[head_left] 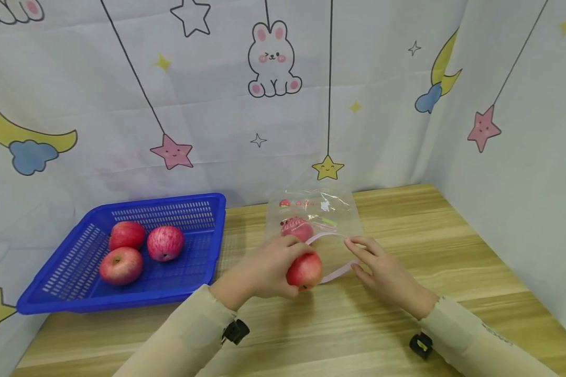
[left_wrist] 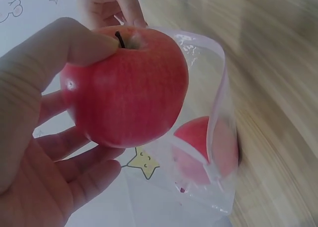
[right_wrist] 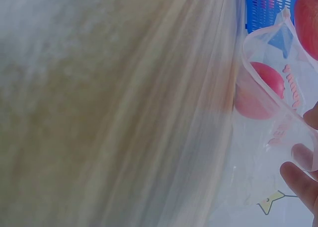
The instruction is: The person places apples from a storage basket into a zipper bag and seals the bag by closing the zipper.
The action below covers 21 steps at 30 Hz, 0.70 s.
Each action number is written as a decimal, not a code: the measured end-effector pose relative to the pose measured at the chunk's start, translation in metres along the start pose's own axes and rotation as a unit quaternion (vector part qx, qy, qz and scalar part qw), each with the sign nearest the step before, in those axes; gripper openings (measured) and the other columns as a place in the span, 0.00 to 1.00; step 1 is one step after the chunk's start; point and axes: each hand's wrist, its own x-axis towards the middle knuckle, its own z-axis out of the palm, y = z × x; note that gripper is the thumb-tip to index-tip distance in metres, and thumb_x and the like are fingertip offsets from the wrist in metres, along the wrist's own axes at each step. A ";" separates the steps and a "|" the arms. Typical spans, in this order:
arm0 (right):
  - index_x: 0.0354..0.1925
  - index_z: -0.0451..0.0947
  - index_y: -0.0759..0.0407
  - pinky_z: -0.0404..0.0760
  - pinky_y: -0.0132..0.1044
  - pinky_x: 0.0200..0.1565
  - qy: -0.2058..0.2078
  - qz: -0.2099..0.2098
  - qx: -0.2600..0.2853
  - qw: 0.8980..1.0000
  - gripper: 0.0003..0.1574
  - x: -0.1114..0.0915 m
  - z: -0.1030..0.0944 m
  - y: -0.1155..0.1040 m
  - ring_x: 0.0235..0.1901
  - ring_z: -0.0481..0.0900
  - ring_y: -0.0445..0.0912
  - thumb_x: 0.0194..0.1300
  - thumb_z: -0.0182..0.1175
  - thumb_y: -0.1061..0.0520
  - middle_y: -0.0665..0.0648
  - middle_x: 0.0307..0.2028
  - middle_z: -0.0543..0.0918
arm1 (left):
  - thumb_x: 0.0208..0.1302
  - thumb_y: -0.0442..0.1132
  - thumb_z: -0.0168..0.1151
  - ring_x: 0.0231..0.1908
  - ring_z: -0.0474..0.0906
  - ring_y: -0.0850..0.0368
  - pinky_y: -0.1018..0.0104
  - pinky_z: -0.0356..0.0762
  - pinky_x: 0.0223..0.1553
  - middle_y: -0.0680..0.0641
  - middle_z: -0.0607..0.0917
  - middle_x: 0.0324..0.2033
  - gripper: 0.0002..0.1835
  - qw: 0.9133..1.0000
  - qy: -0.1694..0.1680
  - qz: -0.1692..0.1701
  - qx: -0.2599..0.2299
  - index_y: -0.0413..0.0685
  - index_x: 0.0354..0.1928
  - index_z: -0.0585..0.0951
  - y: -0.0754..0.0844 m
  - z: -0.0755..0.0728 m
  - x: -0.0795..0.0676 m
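My left hand grips a red apple, thumb near its stem, at the mouth of a clear plastic bag. The bag has a pale rim and red print, and its mouth gapes toward me. Inside it lies another apple, partly seen through the plastic. At the right side of the mouth, my right hand holds the rim with its fingers and thumb; the fingers are partly cut off in the right wrist view.
To the left stands a blue plastic basket with slotted walls. Three apples lie in it. A white curtain with printed rabbits, stars and moons hangs behind the wooden table and along its right side.
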 end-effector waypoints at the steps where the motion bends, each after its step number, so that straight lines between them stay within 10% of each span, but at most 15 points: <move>1: 0.58 0.73 0.67 0.79 0.30 0.34 -0.002 0.002 -0.001 1.000 0.29 0.000 0.000 0.000 0.42 0.80 0.47 0.70 0.48 0.48 0.60 0.54 0.74 | 0.41 0.48 0.73 0.50 0.74 0.52 0.58 0.76 0.51 0.50 0.79 0.49 0.33 1.000 0.002 0.006 0.005 0.54 0.55 0.77 0.001 0.001 0.001; 21: 0.58 0.73 0.66 0.81 0.35 0.39 -0.003 0.006 -0.007 1.000 0.33 0.000 -0.001 -0.001 0.48 0.79 0.50 0.70 0.42 0.44 0.59 0.54 0.74 | 0.43 0.48 0.72 0.47 0.75 0.54 0.63 0.75 0.50 0.51 0.77 0.49 0.33 0.994 -0.010 0.034 0.106 0.55 0.56 0.75 0.017 0.020 0.016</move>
